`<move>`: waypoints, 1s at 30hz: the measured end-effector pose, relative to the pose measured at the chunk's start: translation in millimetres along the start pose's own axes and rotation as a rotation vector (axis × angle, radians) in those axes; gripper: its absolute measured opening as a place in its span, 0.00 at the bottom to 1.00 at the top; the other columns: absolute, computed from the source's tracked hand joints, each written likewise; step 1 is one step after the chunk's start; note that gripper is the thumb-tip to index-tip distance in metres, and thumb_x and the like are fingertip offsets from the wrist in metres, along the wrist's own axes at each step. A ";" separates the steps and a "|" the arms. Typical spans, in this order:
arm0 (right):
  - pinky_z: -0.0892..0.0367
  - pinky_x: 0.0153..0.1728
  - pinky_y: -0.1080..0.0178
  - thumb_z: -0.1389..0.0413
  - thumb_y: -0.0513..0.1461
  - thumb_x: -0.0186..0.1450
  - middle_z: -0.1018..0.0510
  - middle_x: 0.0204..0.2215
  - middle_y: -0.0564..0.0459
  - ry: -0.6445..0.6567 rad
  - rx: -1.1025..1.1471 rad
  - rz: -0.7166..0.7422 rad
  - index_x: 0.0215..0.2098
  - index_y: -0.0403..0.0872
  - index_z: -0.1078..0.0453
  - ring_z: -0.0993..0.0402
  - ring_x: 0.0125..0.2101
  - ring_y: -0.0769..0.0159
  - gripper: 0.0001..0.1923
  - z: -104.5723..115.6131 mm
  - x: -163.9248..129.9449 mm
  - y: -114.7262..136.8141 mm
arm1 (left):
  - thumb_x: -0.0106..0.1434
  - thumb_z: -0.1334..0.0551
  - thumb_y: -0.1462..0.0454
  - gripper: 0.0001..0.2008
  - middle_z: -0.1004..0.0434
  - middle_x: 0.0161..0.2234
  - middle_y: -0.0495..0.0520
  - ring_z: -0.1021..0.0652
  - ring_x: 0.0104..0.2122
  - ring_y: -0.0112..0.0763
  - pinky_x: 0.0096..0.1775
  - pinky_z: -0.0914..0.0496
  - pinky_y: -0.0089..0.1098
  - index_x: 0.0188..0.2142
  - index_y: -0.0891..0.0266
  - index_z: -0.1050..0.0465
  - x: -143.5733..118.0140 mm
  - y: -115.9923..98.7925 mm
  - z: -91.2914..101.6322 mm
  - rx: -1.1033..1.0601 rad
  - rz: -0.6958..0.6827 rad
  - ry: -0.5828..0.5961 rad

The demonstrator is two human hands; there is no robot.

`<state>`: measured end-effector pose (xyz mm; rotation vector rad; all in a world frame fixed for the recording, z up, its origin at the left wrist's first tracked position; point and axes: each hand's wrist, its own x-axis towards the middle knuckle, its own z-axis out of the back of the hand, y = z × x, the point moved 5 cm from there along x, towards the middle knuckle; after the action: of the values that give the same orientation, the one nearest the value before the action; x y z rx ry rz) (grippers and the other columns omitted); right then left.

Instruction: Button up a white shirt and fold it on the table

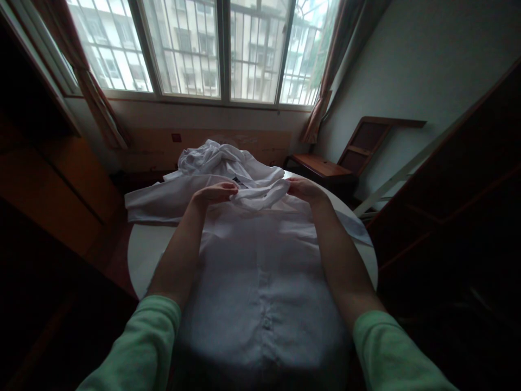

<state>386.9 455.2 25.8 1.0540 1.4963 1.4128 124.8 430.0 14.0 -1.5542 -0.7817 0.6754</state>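
A white shirt (pixel 244 260) lies spread over the round table, its button front up and its lower part hanging towards me over the near edge. Its collar (pixel 260 196) is raised a little at the far end. My left hand (pixel 217 192) pinches the collar's left end between thumb and fingers. At the collar's right end, my right hand (pixel 303 190) grips the cloth in the same way. One sleeve (pixel 157 201) stretches out to the left past the table's rim. A small dark label (pixel 236 183) shows just behind the collar.
Crumpled white clothing (pixel 220 157) is heaped at the back of the white round table (pixel 140 255). Beyond it stand a barred window (pixel 187 49) and curtains. A wooden chair (pixel 325 165) is at the back right, and a brown cabinet (pixel 61 184) on the left.
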 end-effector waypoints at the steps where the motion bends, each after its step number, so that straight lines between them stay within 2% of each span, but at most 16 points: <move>1: 0.32 0.31 0.69 0.48 0.31 0.59 0.28 0.23 0.53 -0.002 0.003 -0.003 0.26 0.41 0.31 0.32 0.24 0.74 0.06 0.3 0.8 -1.7 | 0.49 0.34 0.68 0.07 0.28 0.24 0.52 0.29 0.24 0.22 0.27 0.36 0.22 0.29 0.69 0.28 -0.7 0.0 -1.3 0.008 0.006 0.013; 6: 0.32 0.29 0.71 0.51 0.29 0.60 0.26 0.23 0.52 -0.034 0.122 -0.015 0.27 0.40 0.31 0.30 0.25 0.73 0.09 -2.7 3.9 -6.3 | 0.51 0.35 0.65 0.07 0.27 0.26 0.55 0.28 0.25 0.25 0.29 0.34 0.24 0.28 0.70 0.27 -5.5 -1.9 -12.4 0.044 0.023 0.080; 9: 0.31 0.29 0.72 0.54 0.30 0.63 0.25 0.22 0.54 -0.091 0.264 -0.031 0.27 0.42 0.31 0.29 0.24 0.74 0.12 -4.5 7.2 -7.6 | 0.52 0.36 0.67 0.08 0.25 0.31 0.58 0.26 0.29 0.27 0.33 0.33 0.26 0.32 0.70 0.27 -2.9 -1.5 -17.4 0.048 0.010 0.100; 13: 0.31 0.28 0.73 0.55 0.30 0.64 0.25 0.21 0.56 -0.199 0.392 -0.021 0.28 0.44 0.32 0.29 0.23 0.75 0.13 -1.9 10.4 -6.5 | 0.46 0.33 0.69 0.14 0.24 0.34 0.58 0.26 0.31 0.27 0.34 0.33 0.24 0.35 0.70 0.26 7.5 -0.5 -20.4 0.056 -0.024 0.085; 17: 0.30 0.28 0.74 0.53 0.30 0.63 0.24 0.23 0.55 -0.190 0.441 -0.060 0.31 0.43 0.32 0.27 0.25 0.75 0.09 -2.3 9.2 -7.1 | 0.44 0.32 0.70 0.12 0.24 0.29 0.54 0.26 0.28 0.24 0.33 0.34 0.23 0.31 0.70 0.26 12.9 0.0 -18.8 0.016 -0.009 -0.007; 22: 0.28 0.30 0.70 0.49 0.34 0.63 0.23 0.25 0.54 -0.158 0.439 -0.163 0.34 0.43 0.32 0.26 0.26 0.71 0.04 -11.0 7.9 -16.2 | 0.52 0.35 0.68 0.06 0.24 0.28 0.53 0.25 0.27 0.24 0.34 0.32 0.24 0.31 0.68 0.26 12.9 1.4 -9.5 -0.181 -0.044 -0.151; 25: 0.29 0.31 0.71 0.48 0.34 0.63 0.24 0.24 0.54 -0.194 0.460 -0.201 0.33 0.43 0.33 0.26 0.25 0.72 0.03 -15.3 8.0 -21.3 | 0.57 0.38 0.67 0.04 0.24 0.27 0.52 0.25 0.26 0.23 0.33 0.31 0.24 0.31 0.68 0.27 16.6 5.7 -2.8 -0.291 -0.038 -0.221; 30: 0.28 0.31 0.70 0.47 0.36 0.63 0.24 0.22 0.56 -0.202 0.475 -0.202 0.31 0.45 0.34 0.27 0.25 0.72 0.02 -19.3 10.5 -23.2 | 0.63 0.46 0.68 0.09 0.24 0.25 0.52 0.24 0.27 0.25 0.34 0.30 0.24 0.34 0.68 0.27 22.5 6.9 1.2 -0.496 -0.086 -0.353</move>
<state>364.3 458.2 3.5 1.2429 1.7729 0.8004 138.1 448.2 7.3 -1.8532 -1.3516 0.7382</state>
